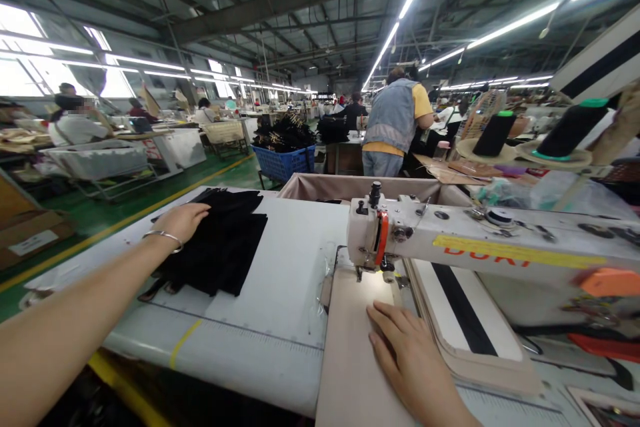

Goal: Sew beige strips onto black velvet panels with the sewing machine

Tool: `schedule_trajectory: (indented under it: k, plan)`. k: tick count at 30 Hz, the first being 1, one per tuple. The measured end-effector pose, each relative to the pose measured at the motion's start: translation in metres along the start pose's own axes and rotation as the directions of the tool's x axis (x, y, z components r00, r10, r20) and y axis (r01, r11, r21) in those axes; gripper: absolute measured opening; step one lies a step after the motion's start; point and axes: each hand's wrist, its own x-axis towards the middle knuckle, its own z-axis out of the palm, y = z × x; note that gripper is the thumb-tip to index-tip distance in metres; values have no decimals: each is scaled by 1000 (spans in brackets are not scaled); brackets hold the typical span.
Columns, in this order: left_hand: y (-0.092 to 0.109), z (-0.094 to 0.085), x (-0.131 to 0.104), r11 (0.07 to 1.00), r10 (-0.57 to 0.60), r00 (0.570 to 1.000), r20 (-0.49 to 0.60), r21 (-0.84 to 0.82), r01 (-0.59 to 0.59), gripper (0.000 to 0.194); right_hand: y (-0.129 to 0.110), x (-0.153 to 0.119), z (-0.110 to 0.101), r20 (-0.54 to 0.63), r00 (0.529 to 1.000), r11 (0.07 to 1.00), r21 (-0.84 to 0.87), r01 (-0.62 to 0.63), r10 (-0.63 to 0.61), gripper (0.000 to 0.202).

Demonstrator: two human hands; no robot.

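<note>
My left hand (181, 221), with a silver bangle at the wrist, reaches over a pile of black fabric pieces (227, 243) on the left of the white table. Its fingers are together and bent onto the far part of the pile; the thumb is hidden. My right hand (407, 353) lies flat, fingers stretched, on a long beige panel (350, 353). The panel's far end sits under the needle and presser foot of a white sewing machine (480, 240). A beige and white piece with a black stripe (465, 310) lies right of that hand, under the machine arm.
A beige-lined bin (320, 187) stands behind the white table (295, 247), which has a ruler strip along its front. Black thread cones (495, 133) stand at right. Farther back are a blue basket (285, 161) of black pieces and a person in a vest (393, 117).
</note>
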Motion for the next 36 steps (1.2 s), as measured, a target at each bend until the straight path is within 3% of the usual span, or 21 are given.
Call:
schedule_trajectory:
  k: [2,5,7,9,11,12,13,16,18,22,25,28,31,36]
  plan:
    - [25,-14,-10,1000,16,991,-132,-5,-17,38,-1,4,-3,5,1000,1000,-1,9,-9,36]
    - [87,-20,-50,988,136,949,-283,-34,-151,38,-6,14,-8,35,999,1000,-22,0,0,31]
    - [135,-11,-95,929,326,929,-177,-118,-349,34,-10,22,-9,36,999,999,-46,-24,26,30]
    - [175,6,-139,782,574,817,-50,-260,-566,29,-12,27,-8,20,999,998,-60,-37,38,34]
    - [197,26,-163,687,691,719,68,-368,-626,24,-12,29,-5,13,1000,998,-52,-26,26,38]
    - [201,37,-164,680,699,705,119,-416,-604,27,-12,29,-4,14,1000,999,-44,-19,20,39]
    - [202,49,-158,715,666,729,160,-419,-560,29,-12,29,-4,18,1000,999,-34,-14,15,40]
    - [195,81,-118,916,380,907,181,-212,-341,35,-10,26,-3,21,1000,1000,-16,-14,15,40]
    - [193,97,-97,960,269,942,203,-136,-244,33,-10,25,-4,14,1000,1000,-7,-21,21,39]
    - [203,107,-101,933,332,915,230,-222,-283,23,-11,25,-4,-9,1000,1000,7,-21,21,39]
    - [211,98,-109,903,358,896,264,-341,-260,19,-11,26,-3,-11,1000,1000,10,-16,16,38]
    - [221,84,-96,847,383,879,283,-488,-212,18,-11,26,-3,-14,1000,1000,20,-9,9,39]
    - [245,81,-72,786,438,872,218,-564,-254,17,-11,26,-3,-6,1000,999,37,-8,9,40]
    - [293,105,-62,745,517,831,203,-584,-321,13,-10,27,-6,42,998,997,57,-45,42,44]
